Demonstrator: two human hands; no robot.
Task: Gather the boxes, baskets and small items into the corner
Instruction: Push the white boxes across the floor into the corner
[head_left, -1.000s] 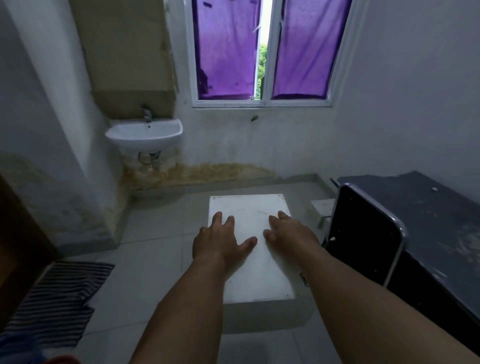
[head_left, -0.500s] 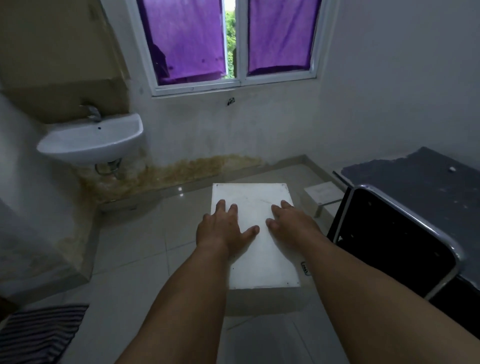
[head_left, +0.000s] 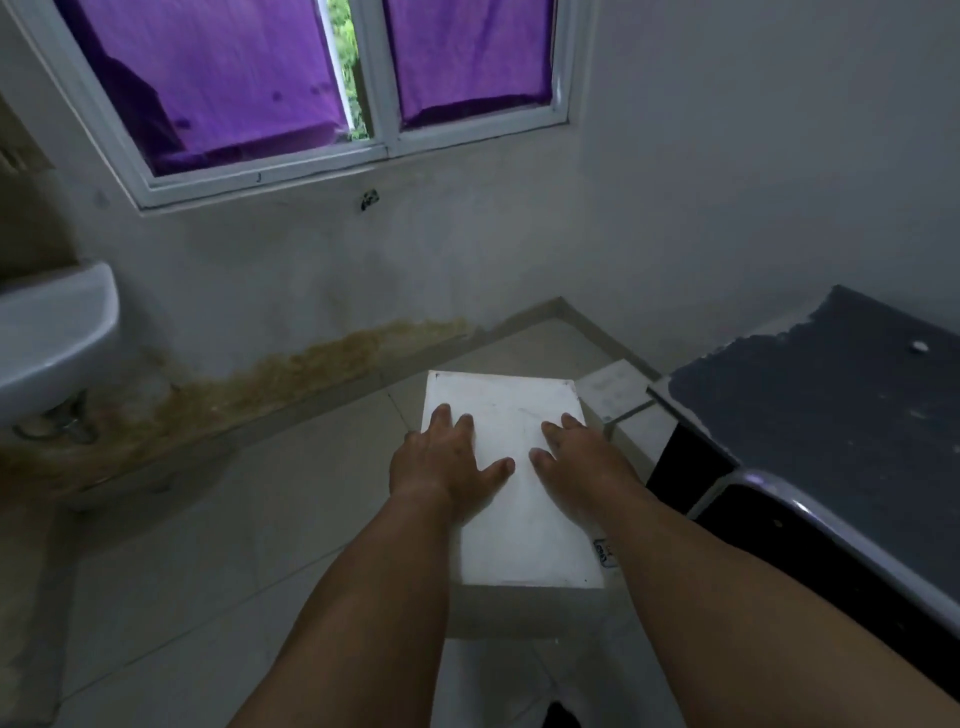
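Note:
A large white box (head_left: 519, 525) stands on the tiled floor in the middle of the head view, its long side pointing toward the far corner. My left hand (head_left: 441, 462) lies flat on the left part of its top, fingers straight. My right hand (head_left: 582, 457) presses flat on the right part, fingers spread. A smaller pale box (head_left: 610, 389) sits on the floor just beyond the big box's far right corner, close to the wall.
A dark table with a metal frame (head_left: 831, 415) stands close on the right. A white wall sink (head_left: 47, 343) juts out at the left. The window with purple cloth (head_left: 322, 83) is on the far wall, above a stained skirting.
The white box has slid forward toward the far right corner with both hands flat on it. I have stepped closer, so the sink has shifted left and the rug has left the view.

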